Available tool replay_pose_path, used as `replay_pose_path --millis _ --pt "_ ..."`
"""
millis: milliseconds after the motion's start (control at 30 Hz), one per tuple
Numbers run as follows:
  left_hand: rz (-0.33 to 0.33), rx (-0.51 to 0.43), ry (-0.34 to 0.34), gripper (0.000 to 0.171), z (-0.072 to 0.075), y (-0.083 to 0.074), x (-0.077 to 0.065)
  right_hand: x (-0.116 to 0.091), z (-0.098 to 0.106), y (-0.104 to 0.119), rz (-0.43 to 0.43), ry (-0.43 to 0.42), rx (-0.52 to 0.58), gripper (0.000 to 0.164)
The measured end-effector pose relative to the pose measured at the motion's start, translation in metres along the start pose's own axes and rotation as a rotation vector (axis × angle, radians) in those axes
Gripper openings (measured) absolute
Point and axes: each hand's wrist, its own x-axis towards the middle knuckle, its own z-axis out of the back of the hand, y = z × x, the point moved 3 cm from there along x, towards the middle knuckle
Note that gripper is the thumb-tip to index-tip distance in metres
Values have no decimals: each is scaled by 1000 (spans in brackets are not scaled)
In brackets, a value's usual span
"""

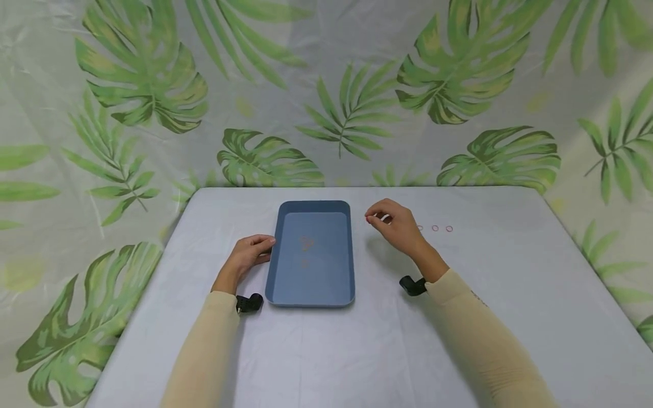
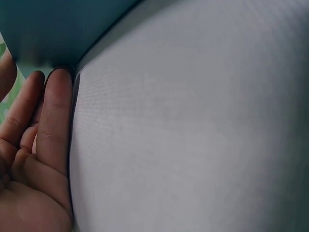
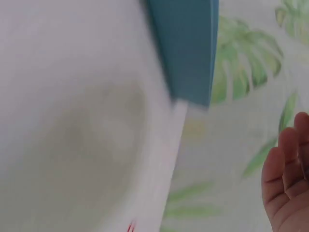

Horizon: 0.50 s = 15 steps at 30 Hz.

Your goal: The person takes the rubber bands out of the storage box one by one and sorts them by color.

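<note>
A blue rectangular tray [image 1: 311,283] lies on the table, with faint orange marks [image 1: 306,245] on its floor. My left hand [image 1: 248,253] rests at its left side; in the left wrist view, straight fingers [image 2: 55,116] touch the tray's outer wall [image 2: 58,29]. To the right of the tray, my right hand [image 1: 395,226] is raised over the table, thumb and forefinger pinching a small red ring [image 1: 367,217], mostly hidden by the fingertips. Beyond that hand, small thin red rings [image 1: 435,228] lie in a row. Only the other fingers [image 3: 275,179] show in the right wrist view.
A white cloth covers the table [image 1: 326,351]. Behind it hangs a leaf-patterned curtain [image 1: 357,164], meeting the table's back edge. Black wrist cameras [image 1: 250,303] sit on both wrists, close over the cloth.
</note>
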Motion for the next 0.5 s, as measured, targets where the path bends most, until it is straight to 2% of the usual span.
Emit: replay_pose_path --millis 167,300,500 --pt "1 29 3 44 2 1 -1 -23 40 -29 -56 -88 -56 11" --pt "-4 10 9 44 2 1 -1 -39 71 -50 -110 -149 -113 13" --pt "-7 -4 18 44 1 -1 0 -56 101 -74 -196 -174 -193 16"
